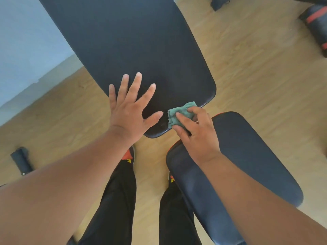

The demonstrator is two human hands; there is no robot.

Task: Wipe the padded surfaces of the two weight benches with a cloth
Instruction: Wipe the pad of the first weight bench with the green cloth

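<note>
Keep your right hand working the green cloth along the near rounded end of the long back pad, where it sits now, just at the pad's lower edge. Press the cloth flat rather than bunched, so more of it meets the vinyl, and draw it in overlapping strokes up the length of the pad instead of dabbing at one corner. Follow the rim as well; the edge beside the cloth shows a pale sheen that may be damp or only glare, and the view is too soft to say which.

Your left hand lies flat on the pad with its fingers spread wide and straight, holding nothing, only steadying the pad. Slide it out of the cloth's path as you go, or you will leave a patch unwiped beneath the palm.

The fingers of your right hand are curled over the cloth and pinch it into a wad against the thumb. The seat pad lies directly under that wrist, near you, and appears to be waiting its turn.
</note>
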